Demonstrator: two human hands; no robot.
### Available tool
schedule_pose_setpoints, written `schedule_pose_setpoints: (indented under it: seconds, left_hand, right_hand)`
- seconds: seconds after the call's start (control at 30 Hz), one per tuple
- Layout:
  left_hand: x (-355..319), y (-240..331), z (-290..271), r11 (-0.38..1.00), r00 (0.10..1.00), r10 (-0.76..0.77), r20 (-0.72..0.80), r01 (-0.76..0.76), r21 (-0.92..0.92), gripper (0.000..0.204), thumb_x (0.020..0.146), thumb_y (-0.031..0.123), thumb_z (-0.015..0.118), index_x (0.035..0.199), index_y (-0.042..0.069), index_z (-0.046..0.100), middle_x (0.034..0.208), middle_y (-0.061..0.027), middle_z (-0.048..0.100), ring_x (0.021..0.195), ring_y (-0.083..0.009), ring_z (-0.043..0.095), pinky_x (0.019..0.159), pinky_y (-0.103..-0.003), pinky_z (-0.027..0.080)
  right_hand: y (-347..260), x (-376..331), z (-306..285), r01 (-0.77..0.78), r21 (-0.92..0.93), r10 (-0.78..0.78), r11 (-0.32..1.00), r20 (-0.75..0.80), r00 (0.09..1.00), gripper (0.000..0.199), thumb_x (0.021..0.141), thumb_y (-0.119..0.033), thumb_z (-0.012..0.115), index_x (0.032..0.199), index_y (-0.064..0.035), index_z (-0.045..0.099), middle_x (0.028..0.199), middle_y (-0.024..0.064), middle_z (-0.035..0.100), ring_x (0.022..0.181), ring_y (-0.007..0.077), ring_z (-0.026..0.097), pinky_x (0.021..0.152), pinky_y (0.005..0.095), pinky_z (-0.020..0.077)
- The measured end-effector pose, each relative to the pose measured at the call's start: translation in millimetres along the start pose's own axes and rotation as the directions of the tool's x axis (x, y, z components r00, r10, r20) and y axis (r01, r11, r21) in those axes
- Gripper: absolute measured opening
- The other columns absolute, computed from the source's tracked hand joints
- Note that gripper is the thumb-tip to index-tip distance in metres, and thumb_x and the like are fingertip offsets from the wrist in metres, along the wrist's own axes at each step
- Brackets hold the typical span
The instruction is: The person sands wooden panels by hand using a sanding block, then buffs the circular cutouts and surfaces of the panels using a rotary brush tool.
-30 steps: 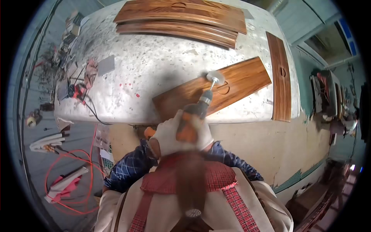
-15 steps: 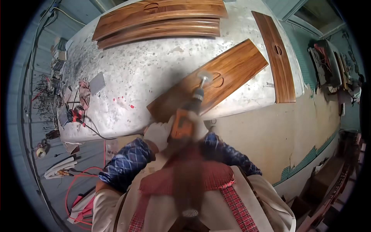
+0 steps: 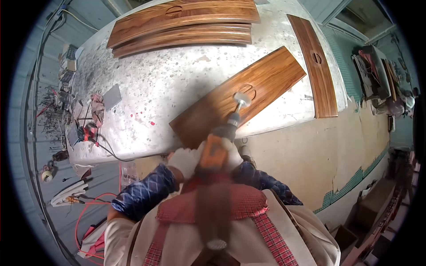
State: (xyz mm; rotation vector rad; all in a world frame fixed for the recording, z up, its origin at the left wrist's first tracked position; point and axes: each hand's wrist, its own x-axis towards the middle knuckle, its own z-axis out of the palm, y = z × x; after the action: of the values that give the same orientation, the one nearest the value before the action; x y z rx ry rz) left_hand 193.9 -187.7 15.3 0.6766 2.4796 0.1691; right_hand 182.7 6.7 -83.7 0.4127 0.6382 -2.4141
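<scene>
Head view: white-gloved left hand (image 3: 184, 160) and white-gloved right hand (image 3: 233, 156) are clasping an orange-and-black power drill (image 3: 214, 150), whose pale round disc (image 3: 242, 98) is overlapping the glossy brown rectangular wooden panel (image 3: 271, 73) on a speckled white surface (image 3: 155, 84).

The spotted white worktop (image 3: 155, 84) carries stacked boards (image 3: 182, 31) at its far edge, a slanted board (image 3: 266, 79) by the near edge, a narrow board (image 3: 314, 68) along the right, a grey sheet (image 3: 112, 97) toward the left.
</scene>
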Motion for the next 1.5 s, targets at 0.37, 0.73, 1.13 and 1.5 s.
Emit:
schedule_pose_setpoints:
  seconds: [0.37,0.73,1.13,1.5]
  left_hand:
    - [81.8,73.5,23.6,0.944,0.967,-0.053,-0.249,-0.033,-0.328,0.098,0.066,0.016,0.077,0.148,-0.001,0.028,0.103,-0.0230,0.068,0.095,-0.0379,0.067,0.081,-0.046,0.053]
    - [71.1,89.2,-19.0,0.935,0.979,-0.201,0.037,0.203,-0.290,0.106,0.074,0.020,0.073,0.157,-0.002,0.011,0.119,-0.0184,0.064,0.107,-0.0337,0.063,0.092,-0.041,0.049]
    - [81.3,117.2,69.2,0.942,0.953,-0.248,-0.175,0.194,-0.275,0.058,0.076,0.022,0.069,0.126,0.000,0.053,0.098,-0.0180,0.070,0.089,-0.0362,0.069,0.077,-0.048,0.055]
    - [52.6,145.2,53.8,0.970,0.919,-0.232,-0.319,0.192,-0.151,0.086,0.077,0.024,0.064,0.150,-0.008,0.031,0.086,-0.0085,0.063,0.081,-0.0266,0.065,0.071,-0.041,0.051]
  right_hand:
    - [-98.3,-25.0,-53.1,-0.098,0.022,0.100,0.995,-0.096,0.990,0.051,0.093,-0.037,0.067,0.131,-0.0075,0.052,0.113,0.0115,0.064,0.102,0.0296,0.065,0.085,0.0452,0.0576]
    - [-114.3,-9.3,-18.2,-0.098,0.030,0.100,0.995,-0.042,0.994,0.035,0.096,-0.023,0.060,0.127,-0.0088,0.054,0.108,0.0082,0.061,0.098,0.0240,0.062,0.083,0.0395,0.0556]
    - [-117.7,-32.1,-52.4,-0.189,-0.049,0.190,0.981,0.015,0.982,0.030,0.096,-0.028,0.063,0.117,-0.0071,0.059,0.103,0.0080,0.063,0.088,0.0221,0.065,0.077,0.0364,0.0557]
    - [-91.5,-36.9,-86.2,-0.132,-0.280,0.121,0.951,-0.055,0.991,0.052,0.086,-0.039,0.069,0.125,-0.0069,0.056,0.110,0.0088,0.065,0.095,0.0238,0.065,0.083,0.0380,0.0565]
